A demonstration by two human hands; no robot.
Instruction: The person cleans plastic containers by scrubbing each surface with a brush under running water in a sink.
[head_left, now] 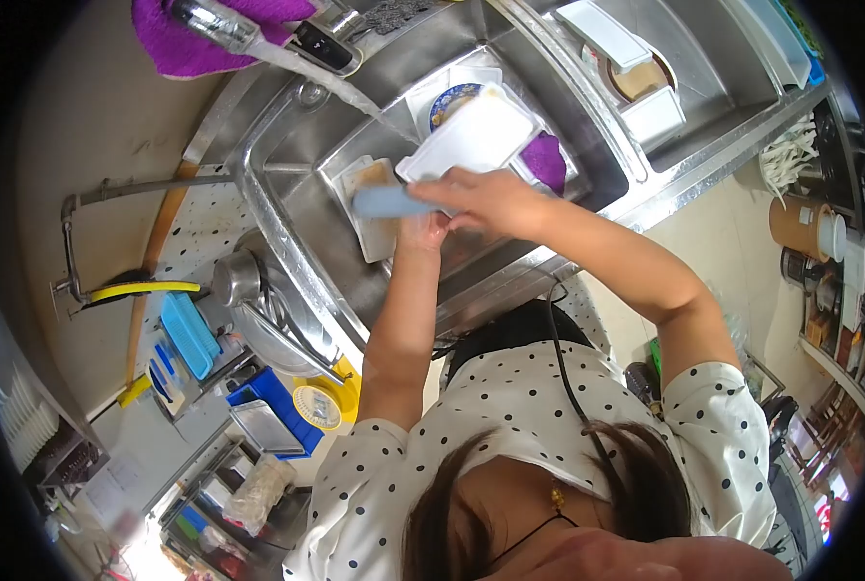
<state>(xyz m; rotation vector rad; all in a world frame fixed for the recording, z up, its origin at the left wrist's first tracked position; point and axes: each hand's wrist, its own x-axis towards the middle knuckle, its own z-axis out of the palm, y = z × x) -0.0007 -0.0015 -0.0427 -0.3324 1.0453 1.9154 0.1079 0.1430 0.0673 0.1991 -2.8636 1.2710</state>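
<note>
Over the left sink basin my right hand (486, 201) is closed around a blurred blue-grey object (389, 201), which points left. My left hand (425, 230) is just below and partly behind it, close to the white rectangular tray (481, 134); its fingers are mostly hidden. The tray lies tilted above both hands, over a blue-patterned plate (442, 103) and other white dishes. A purple cloth (545, 163) sits at the tray's right. Beneath the blue-grey object, another pale tray (372, 238) rests in the basin.
Water streams from the faucet (210, 21) at upper left. A purple towel (166, 44) hangs beside it. The right basin (713, 58) holds white trays and a round dish. Metal pans (239, 279), a light-blue basket (190, 334) and a blue bin (278, 412) stand at lower left.
</note>
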